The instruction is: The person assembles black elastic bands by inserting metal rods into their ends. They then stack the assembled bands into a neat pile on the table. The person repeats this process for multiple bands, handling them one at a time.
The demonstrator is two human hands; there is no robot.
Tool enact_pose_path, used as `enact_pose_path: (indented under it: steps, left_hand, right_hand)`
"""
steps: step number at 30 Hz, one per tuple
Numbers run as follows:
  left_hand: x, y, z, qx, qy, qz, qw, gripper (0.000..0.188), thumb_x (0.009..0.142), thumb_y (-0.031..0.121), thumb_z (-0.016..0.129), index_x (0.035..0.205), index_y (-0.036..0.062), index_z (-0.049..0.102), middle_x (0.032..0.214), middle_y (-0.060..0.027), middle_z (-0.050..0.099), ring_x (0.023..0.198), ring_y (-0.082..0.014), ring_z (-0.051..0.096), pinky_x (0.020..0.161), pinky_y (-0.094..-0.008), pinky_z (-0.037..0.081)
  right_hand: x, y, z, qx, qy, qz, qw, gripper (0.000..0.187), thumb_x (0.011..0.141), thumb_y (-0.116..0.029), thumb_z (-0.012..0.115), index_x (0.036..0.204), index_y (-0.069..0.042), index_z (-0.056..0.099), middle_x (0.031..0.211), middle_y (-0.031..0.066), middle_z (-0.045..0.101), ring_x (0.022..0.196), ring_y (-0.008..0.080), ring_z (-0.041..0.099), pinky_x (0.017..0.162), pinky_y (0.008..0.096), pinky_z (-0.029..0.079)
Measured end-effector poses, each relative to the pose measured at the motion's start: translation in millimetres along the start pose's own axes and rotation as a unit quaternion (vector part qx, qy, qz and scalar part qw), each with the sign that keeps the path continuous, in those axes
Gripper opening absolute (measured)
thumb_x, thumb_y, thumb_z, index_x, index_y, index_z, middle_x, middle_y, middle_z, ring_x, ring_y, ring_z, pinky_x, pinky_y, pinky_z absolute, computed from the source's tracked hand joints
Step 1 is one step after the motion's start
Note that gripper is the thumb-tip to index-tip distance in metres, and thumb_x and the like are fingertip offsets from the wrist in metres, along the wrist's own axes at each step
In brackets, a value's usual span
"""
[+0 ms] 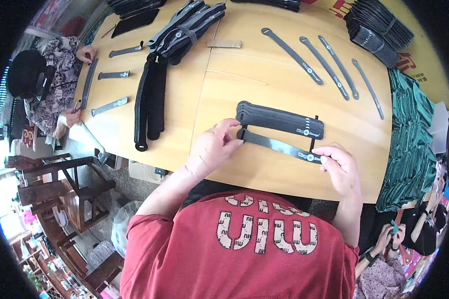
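Observation:
In front of me a dark grey strap (277, 144) with a printed light label stretches between my hands. My left hand (212, 152) is closed at its left end, where a small black piece shows between thumb and forefinger. At the label end, my right hand (340, 168) pinches the strap between thumb and fingers. Just beyond it lies a neat stack of similar straps (277, 119), their left ends rounded. A thin black strip (313, 144) runs from beneath the stack's right end toward the held strap.
Loose straps (329, 60) lie far right; a banded bundle (182, 37) and long black straps (148, 99) lie left of centre. Across the table's left side a co-worker (50, 84) handles a strap. Green fabric pieces (409, 134) are piled at right, near another person's hands (388, 236).

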State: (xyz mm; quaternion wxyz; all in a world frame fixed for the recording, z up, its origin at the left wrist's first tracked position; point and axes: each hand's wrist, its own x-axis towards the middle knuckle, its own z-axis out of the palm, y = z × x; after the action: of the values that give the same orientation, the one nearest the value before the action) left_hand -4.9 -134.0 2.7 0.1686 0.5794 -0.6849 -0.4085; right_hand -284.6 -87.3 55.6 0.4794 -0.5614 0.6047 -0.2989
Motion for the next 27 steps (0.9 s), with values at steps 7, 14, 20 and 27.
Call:
enact_pose_path:
  steps: [7,14,20,27]
  left_hand:
    - [2.6,0.8,8.1,0.091,0.021,0.051,0.994,0.031,0.070,0.015,0.063,0.099,0.0107,0.052,0.069,-0.0061,0.054,0.067,-0.0211,0.056,0.060,-0.0317,0.045]
    - [4.8,-2.2,8.9,0.101,0.024,0.095,0.990,0.027,0.069,0.007,0.062,0.093,0.0069,0.050,0.074,-0.0075,0.053,0.070,-0.0219,0.056,0.062,-0.0316,0.046]
    - [-5.5,-13.2,-14.5,-0.293,-0.111,-0.083,0.946,0.012,0.078,0.002,0.055,0.089,0.0019,0.051,0.075,-0.0048,0.056,0.066,-0.0131,0.057,0.058,-0.0242,0.049]
    - [4.1,-7.2,-22.2,-0.453,-0.136,-0.130,0.871,0.009,0.082,0.005,0.052,0.090,-0.0002,0.053,0.075,-0.0056,0.058,0.060,-0.0102,0.056,0.054,-0.0214,0.049]
  right_hand:
    - [-21.1,-40.9,14.2,-0.105,-0.090,-0.164,0.977,0.022,0.070,0.005,0.051,0.089,-0.003,0.061,0.072,0.0098,0.051,0.061,0.0214,0.052,0.054,0.0280,0.042]
    - [-25.9,-53.0,33.8,-0.122,-0.178,-0.258,0.942,0.031,0.064,0.004,0.056,0.093,-0.005,0.060,0.074,0.0088,0.054,0.064,0.0245,0.055,0.056,0.0325,0.045]
    - [-29.7,-60.5,13.4,-0.100,-0.121,-0.202,0.967,0.025,0.068,0.004,0.055,0.091,-0.004,0.061,0.072,0.0089,0.053,0.062,0.0215,0.054,0.054,0.0291,0.043]
    - [-3.7,-12.6,2.2,-0.027,0.047,-0.013,0.998,0.017,0.074,0.003,0.052,0.087,-0.002,0.061,0.070,0.0051,0.051,0.059,0.0111,0.049,0.053,0.0238,0.039]
